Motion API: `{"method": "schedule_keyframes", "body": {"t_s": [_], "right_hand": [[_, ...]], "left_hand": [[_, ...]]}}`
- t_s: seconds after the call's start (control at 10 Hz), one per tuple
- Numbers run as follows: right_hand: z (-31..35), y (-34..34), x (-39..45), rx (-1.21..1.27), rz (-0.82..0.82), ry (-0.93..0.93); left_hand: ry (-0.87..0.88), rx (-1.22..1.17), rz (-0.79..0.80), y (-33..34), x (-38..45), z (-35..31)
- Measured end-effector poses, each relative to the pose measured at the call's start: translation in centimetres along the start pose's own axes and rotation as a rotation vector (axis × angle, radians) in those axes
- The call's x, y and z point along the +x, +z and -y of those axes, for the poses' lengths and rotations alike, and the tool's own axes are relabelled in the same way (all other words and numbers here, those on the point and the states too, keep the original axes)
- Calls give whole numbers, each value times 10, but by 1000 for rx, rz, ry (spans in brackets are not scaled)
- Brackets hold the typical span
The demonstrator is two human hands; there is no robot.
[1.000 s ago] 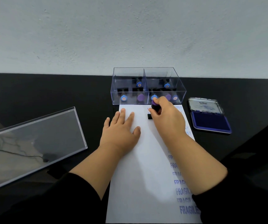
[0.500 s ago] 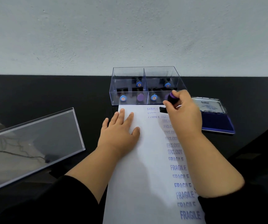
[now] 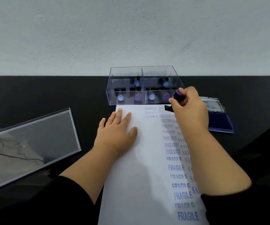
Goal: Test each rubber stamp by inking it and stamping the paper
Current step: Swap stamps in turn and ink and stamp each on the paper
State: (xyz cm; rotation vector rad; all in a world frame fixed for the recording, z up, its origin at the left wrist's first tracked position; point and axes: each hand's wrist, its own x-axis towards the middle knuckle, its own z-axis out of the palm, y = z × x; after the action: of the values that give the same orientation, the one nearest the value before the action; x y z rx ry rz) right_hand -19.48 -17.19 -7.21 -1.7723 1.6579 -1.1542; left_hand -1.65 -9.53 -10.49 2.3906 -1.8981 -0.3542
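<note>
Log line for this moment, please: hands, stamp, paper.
left hand: flat on paper | right hand: grips purple-handled stamp at paper's top edge | ink pad: open

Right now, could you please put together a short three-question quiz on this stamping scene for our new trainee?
1. True or false: the left hand lies flat on the paper.
2. Which thing does the right hand grip? A) the ink pad's lid B) a purple-topped stamp C) the clear lid lying on the table
3. Fill in: the bold word printed repeatedly lowest on the paper is ____.

Key
1. True; its fingers are straight and rest on the sheet.
2. B; the stamp's black base is near the paper's top edge, in front of the clear box, with the open ink pad to the right.
3. FRAGILE.
</note>
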Motion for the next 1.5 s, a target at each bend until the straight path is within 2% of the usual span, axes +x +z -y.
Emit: {"method": "schedule_keyframes", "body": {"t_s": [1.2, 1.5], "right_hand": [[1, -2, -8, -27, -3, -57], [-3, -31, -9, -119, -9, -27]], "left_hand": [[-4, -13, 6, -1, 0, 0], [0, -18, 1, -1, -1, 1]]}}
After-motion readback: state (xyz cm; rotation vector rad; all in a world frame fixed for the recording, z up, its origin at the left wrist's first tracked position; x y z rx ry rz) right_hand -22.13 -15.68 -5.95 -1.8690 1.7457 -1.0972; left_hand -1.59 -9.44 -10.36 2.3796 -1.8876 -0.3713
